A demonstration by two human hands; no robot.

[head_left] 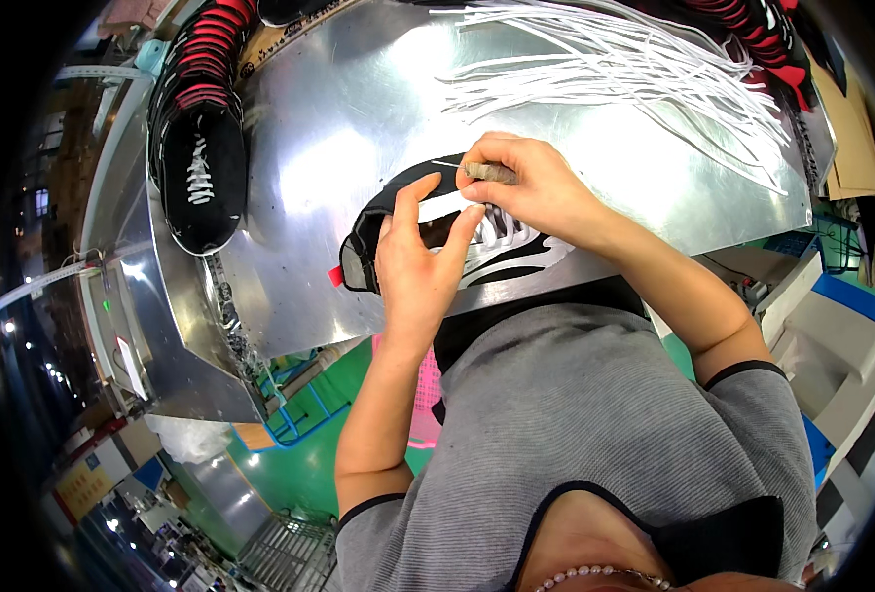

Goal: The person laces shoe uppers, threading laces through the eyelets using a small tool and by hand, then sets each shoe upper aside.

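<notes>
A black shoe with white wavy stripes and a red heel tab lies on the metal table before me, its heel to the left. White laces cross its front opening. My left hand grips the shoe around its opening, thumb and forefinger curved about a white flat strip; whether they pinch the strip I cannot tell. Above the laces my right hand is closed on a hook tool with a tape-wrapped handle, whose thin metal shaft points left. Its fingertips hide part of the laces.
Loose white laces lie spread across the far side of the metal table. A row of black and red shoes stands along the left edge; more shoes are at the far right. A pink basket sits below the near edge.
</notes>
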